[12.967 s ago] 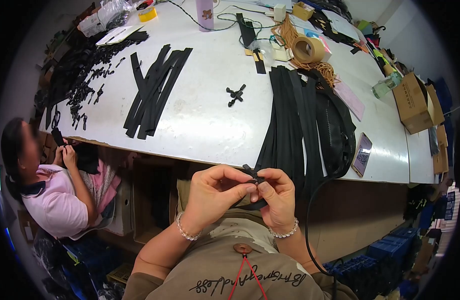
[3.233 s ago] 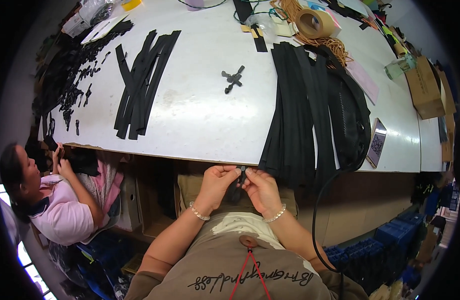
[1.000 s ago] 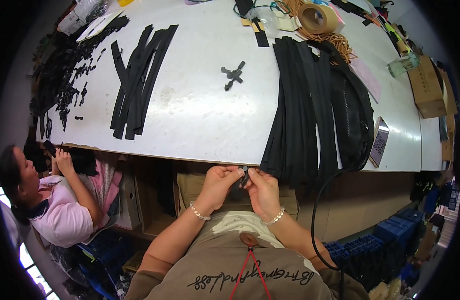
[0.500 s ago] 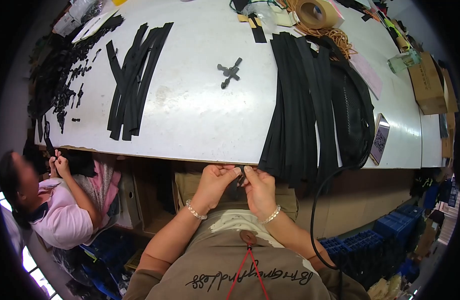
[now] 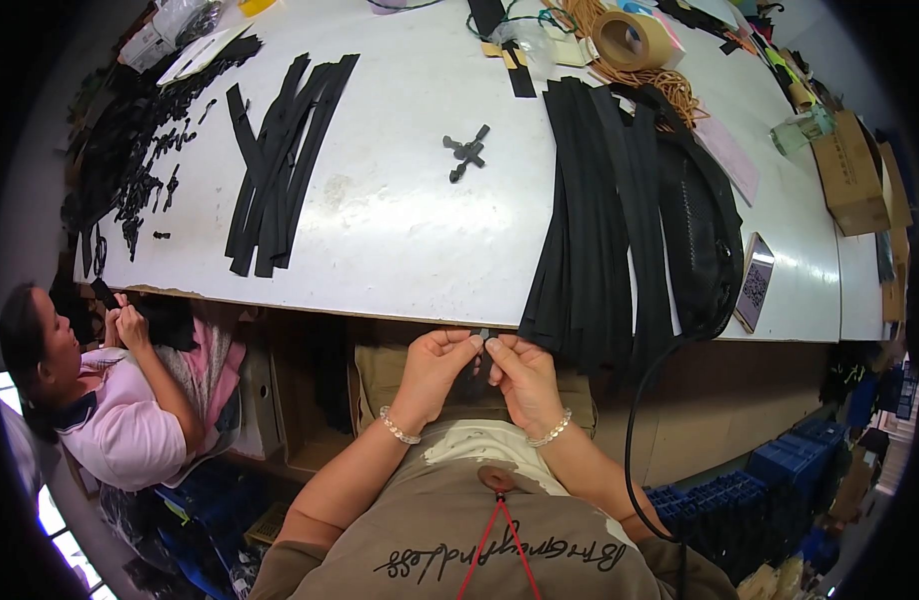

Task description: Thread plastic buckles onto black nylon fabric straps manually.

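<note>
Landmark: the strip bundle (image 5: 590,220), long black strips fanned on the white counter (image 5: 390,250), near ends over its front edge; I give all places from it.
Brown shirt (image 5: 435,520): nearest to my camera, on the near side of the strip bundle; a round pendant (image 5: 497,481) hangs over it on a red cord.
Left hand (image 5: 435,365): left of the strip bundle's near ends; I see thumb and fingers pinching the black strip (image 5: 485,334).
Right hand (image 5: 526,374): just beside the bundle's near ends, on their left; thumb and fingers grip that same strip.
Held piece: the black strip, between both hands at the counter's front edge, left of the bundle; fingers cover much of it, so I cannot tell its full shape.
Co-worker (image 5: 130,430): well left of the strip bundle, a dark piece between the fingers.
Black bag (image 5: 702,230): just right of the bundle.
Phone (image 5: 755,285): right of the bundle, past the bag.
Small black parts (image 5: 466,152): a crossed cluster, left of the bundle.
Crossed black strips (image 5: 280,170): well left of the bundle.
Cardboard box (image 5: 848,180): well right of the bundle.
Tape roll (image 5: 608,40): beyond the bundle's far ends, beside tan cords (image 5: 675,90).
</note>
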### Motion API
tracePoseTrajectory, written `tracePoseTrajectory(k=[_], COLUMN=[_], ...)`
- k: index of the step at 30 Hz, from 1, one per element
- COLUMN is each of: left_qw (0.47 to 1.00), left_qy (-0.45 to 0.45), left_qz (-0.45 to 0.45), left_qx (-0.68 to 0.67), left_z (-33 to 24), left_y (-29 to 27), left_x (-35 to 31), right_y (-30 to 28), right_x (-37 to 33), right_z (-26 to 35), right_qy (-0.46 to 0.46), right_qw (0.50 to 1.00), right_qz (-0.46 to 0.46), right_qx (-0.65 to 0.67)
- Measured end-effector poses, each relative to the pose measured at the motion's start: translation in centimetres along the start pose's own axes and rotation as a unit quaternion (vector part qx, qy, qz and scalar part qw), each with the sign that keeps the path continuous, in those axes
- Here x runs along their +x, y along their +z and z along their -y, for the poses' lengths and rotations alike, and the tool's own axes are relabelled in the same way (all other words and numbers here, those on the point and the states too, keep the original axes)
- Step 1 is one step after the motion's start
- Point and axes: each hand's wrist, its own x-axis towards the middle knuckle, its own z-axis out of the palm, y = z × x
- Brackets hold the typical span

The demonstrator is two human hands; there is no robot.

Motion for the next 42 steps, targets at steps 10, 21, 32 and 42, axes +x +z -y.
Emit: tracePoseTrajectory(k=[10, 21, 32, 42], left_qw=[1.0, 1.0, 0.999, 0.968], left_qy=[0.006, 0.024, 0.016, 0.237], left_qz=[-0.014, 0.004, 0.017, 0.047], left_qx=[0.011, -0.014, -0.024, 0.066], left_z=[0.4, 1.0, 0.5, 0.1], left_y=[0.1, 0.2, -0.4, -0.1], left_x=[0.1, 0.6, -0.9, -4.3], right_y=[0.4, 1.4, 0.8, 1.1], right_x=[0.2, 0.4, -0.3, -3.0], right_z=[-0.9, -1.0, 0.1, 1.6], right_qy=[-0.081, -0.117, -0.035, -0.242], right_qw=[0.995, 0.988, 0.999, 0.954], right_qz=[-0.054, -0.101, -0.023, 0.124], right_qx=[-0.007, -0.012, 0.014, -0.125])
